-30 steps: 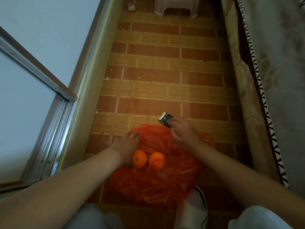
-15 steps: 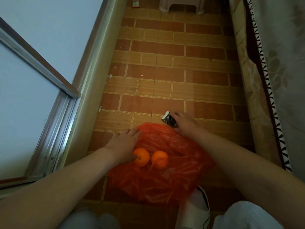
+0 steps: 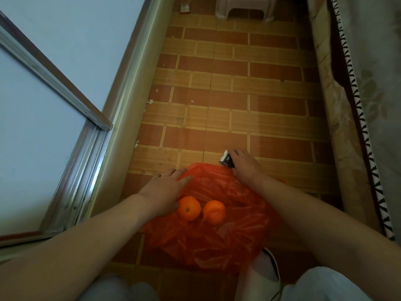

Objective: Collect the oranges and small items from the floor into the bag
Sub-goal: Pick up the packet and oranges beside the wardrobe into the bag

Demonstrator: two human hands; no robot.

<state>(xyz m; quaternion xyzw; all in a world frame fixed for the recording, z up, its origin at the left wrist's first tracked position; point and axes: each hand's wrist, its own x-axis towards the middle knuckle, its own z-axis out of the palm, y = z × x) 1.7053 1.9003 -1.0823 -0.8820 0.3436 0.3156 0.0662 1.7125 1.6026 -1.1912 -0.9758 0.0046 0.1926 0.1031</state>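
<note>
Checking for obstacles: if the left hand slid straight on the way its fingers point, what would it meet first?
The left hand lies flat, fingers pointing up-right across the red bag. Straight on, it would probably meet the small black-and-white packet under the right hand first, though depth is unclear.

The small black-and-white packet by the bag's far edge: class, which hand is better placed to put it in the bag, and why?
The right hand: its fingers already rest on the packet. The left hand lies flat on the red bag, beside the oranges.
</note>
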